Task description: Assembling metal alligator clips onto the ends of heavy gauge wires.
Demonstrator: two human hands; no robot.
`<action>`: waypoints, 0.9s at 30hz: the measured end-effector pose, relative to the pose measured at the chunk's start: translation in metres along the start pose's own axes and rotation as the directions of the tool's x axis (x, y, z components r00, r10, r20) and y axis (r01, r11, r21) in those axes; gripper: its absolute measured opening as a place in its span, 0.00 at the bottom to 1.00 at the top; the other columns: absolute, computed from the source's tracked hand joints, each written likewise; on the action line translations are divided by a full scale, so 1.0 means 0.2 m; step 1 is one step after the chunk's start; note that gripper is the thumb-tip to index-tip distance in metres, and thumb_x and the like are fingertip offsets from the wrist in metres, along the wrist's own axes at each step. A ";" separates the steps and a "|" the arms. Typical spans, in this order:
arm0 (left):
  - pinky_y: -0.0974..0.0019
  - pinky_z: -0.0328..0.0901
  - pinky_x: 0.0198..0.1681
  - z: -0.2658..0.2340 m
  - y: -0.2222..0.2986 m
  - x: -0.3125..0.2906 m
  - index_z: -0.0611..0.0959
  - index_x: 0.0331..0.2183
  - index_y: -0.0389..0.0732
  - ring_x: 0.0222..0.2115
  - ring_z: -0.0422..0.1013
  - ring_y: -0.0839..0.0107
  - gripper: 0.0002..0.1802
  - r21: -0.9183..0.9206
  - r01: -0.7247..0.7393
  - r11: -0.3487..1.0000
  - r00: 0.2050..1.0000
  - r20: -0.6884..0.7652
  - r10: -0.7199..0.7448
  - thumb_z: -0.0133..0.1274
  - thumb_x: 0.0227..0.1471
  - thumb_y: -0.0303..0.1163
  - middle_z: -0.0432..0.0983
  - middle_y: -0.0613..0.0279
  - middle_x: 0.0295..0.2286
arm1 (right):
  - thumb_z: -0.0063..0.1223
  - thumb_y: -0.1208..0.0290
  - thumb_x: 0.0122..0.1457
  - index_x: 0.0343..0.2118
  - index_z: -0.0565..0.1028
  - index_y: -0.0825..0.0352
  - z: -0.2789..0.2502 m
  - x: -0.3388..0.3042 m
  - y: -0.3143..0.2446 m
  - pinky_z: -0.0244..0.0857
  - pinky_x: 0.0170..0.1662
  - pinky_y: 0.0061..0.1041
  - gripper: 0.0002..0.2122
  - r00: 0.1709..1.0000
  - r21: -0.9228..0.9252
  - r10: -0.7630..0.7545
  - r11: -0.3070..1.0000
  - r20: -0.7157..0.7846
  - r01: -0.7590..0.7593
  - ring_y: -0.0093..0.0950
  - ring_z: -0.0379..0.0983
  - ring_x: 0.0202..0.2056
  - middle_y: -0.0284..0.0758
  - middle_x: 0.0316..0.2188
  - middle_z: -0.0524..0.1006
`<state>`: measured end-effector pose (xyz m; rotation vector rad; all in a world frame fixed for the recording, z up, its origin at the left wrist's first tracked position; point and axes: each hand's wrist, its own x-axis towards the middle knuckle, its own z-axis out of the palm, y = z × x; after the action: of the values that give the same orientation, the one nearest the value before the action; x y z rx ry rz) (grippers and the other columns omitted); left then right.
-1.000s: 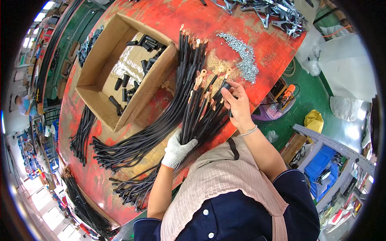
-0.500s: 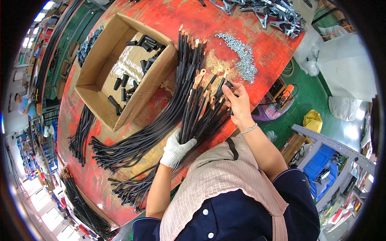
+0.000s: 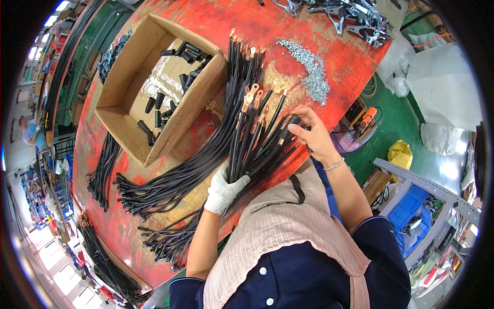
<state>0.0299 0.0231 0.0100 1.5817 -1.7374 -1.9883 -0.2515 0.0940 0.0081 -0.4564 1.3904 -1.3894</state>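
Observation:
My left hand [image 3: 225, 189], in a white glove, is closed round a bundle of black cables [image 3: 252, 147]. Copper ring lugs [image 3: 251, 92] cap the far ends, fanned out on the table. My bare right hand [image 3: 315, 135], with a bracelet at the wrist, pinches a black sleeve [image 3: 294, 120] between thumb and fingers. That sleeve is beside the right-hand cables of the bundle; whether a cable end is inside it I cannot tell. Left of the bundle, a second, longer row of lugged black cables [image 3: 206, 159] lies curved along the table.
A cardboard box [image 3: 110, 121] with loose black sleeves [image 3: 159, 100] stands on the worn red table [image 3: 216, 15]. Small silvery metal parts [image 3: 311, 72] and metal clamps [image 3: 355, 20] lie farther off. More cables [image 3: 105, 257] rest at the lower left; a blue bin [image 3: 406, 216] is at right.
My right hand has moved a little toward me and to the right with the black sleeve. The cable tips have shifted slightly; my left hand keeps its grip almost in place.

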 end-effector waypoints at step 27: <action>0.71 0.66 0.42 0.01 -0.01 -0.03 0.76 0.42 0.36 0.34 0.72 0.77 0.23 -0.049 -0.033 0.998 0.999 -0.012 0.033 0.65 0.41 0.27 0.78 0.65 0.33 | 0.62 0.72 0.54 0.41 0.68 0.62 -0.01 -0.15 0.15 0.57 0.22 0.12 0.15 0.990 0.127 0.114 0.986 -0.080 -0.104 0.14 0.68 0.25 0.27 0.28 0.73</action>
<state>0.0322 0.0277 0.0119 1.5357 -1.6854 -1.9882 -0.2303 0.1275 -0.0064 -0.2385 1.3698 -1.4091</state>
